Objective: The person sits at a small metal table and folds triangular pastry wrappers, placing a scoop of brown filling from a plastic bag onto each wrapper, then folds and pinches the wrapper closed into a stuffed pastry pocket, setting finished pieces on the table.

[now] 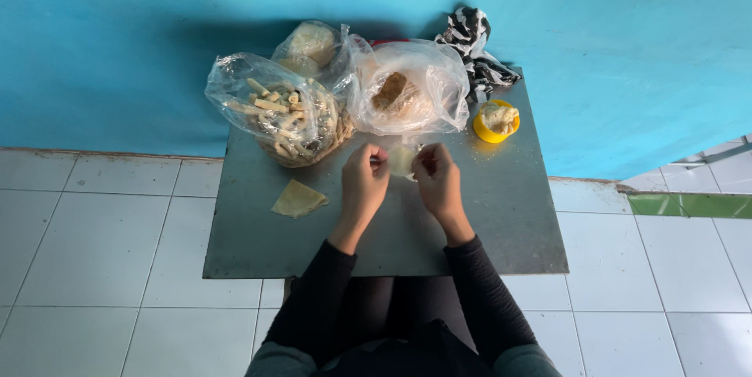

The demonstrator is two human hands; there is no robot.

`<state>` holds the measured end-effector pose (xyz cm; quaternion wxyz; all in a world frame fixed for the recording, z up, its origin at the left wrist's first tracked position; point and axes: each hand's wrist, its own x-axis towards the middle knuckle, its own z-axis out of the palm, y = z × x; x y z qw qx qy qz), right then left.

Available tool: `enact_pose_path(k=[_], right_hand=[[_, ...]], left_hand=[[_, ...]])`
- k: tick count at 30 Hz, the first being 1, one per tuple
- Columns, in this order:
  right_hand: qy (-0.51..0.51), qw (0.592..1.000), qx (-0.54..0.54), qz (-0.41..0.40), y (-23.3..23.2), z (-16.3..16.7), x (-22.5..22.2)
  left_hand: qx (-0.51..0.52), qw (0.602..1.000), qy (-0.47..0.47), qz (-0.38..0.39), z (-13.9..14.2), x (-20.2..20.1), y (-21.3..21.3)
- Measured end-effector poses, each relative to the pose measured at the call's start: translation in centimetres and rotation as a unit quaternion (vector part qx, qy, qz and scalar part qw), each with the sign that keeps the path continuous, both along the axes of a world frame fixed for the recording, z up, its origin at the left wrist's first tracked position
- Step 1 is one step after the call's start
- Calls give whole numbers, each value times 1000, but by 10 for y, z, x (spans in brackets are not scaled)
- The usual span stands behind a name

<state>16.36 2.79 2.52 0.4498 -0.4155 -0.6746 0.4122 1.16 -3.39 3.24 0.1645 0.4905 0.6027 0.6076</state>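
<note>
Both hands meet over the grey metal surface [501, 220]: the left hand [363, 185] and right hand [439, 181] each pinch an edge of a small pale wrapper sheet [402, 161], grip closed on it, just before the bag of rolled snacks [286, 114].

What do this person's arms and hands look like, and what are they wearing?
Both arms are covered by snug black long sleeves that end at the wrists. The left hand and right hand are bare: no gloves, and no rings, watch or bracelets that I can make out. Nearer the shoulders, a grey garment shows over the black sleeves.
</note>
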Motion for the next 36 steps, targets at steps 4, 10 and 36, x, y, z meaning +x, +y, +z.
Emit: enact_pose_path(k=[4,10,36], right_hand=[[-145,985,82,44,-19,2,-4],[-171,965,192,-59,-4,27,-2],[-2,996,71,-58,88,32,-67]], left_hand=[[-38,982,177,56,-9,-12,-32],[-92,990,98,32,-21,-13,-48],[-21,996,78,25,-27,-8,-47]])
